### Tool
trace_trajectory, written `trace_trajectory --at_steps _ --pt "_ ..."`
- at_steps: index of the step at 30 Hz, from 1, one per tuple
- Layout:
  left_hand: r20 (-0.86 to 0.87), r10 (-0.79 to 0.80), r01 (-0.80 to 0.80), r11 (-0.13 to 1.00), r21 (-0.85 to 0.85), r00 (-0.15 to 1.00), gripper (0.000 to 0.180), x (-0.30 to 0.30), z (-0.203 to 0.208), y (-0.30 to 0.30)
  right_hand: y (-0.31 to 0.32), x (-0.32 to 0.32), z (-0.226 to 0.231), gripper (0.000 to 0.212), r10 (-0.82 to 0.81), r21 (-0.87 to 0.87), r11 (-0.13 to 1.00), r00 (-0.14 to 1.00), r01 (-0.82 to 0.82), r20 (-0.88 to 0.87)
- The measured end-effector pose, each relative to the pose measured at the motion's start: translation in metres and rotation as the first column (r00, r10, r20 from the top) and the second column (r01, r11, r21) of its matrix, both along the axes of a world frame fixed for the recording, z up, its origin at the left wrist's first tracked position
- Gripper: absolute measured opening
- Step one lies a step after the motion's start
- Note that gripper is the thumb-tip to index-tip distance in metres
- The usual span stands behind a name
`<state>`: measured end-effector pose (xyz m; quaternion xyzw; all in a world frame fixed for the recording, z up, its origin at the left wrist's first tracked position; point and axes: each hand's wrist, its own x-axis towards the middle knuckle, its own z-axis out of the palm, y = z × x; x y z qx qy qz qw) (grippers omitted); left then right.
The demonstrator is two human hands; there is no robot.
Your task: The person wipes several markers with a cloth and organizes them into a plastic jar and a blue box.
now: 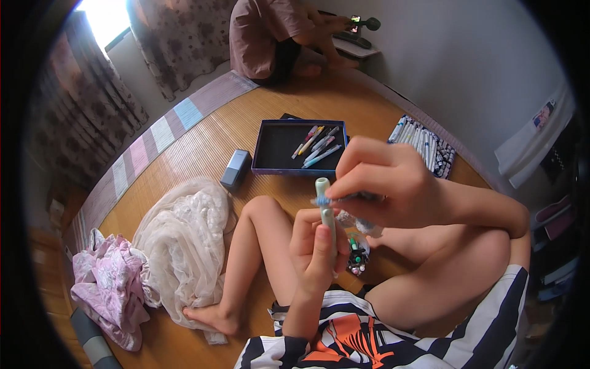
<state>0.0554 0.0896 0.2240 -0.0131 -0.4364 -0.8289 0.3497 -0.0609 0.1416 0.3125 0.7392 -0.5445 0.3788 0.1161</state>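
Note:
A pale green pen-like tube (322,184) stands upright in front of me, its top end facing up and looking hollow. Low on the tube, my left hand (310,249) is closed around it with the thumb along its side. Above, my right hand (390,184) pinches a small light-blue piece (320,201) against the tube's upper part. Something darker and bluish shows under the right fingers, too covered to name. Just behind the left hand, a clear container (358,261) holds several pens with green, white and dark ends.
A dark open box (264,171) with several pens (319,147) lies ahead. Beside it are a blue-grey case (235,168) and a tray of white markers (424,144). White sheer fabric (184,240) and pink cloth (110,283) lie left. Another person (264,37) sits at the far edge.

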Motion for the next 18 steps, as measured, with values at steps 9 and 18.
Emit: trace_trajectory --at_steps 9,18 --pt "0.079 -0.015 0.022 0.996 -0.086 0.997 0.022 0.011 0.009 0.002 -0.002 -0.002 0.003 0.016 0.129 0.035 0.992 0.978 -0.124 -0.166" --pt "0.002 -0.153 0.153 0.988 -0.003 0.988 0.025 0.009 0.005 -0.006 0.001 -0.010 0.008 0.016 -0.043 0.028 0.999 0.999 0.043 0.006"
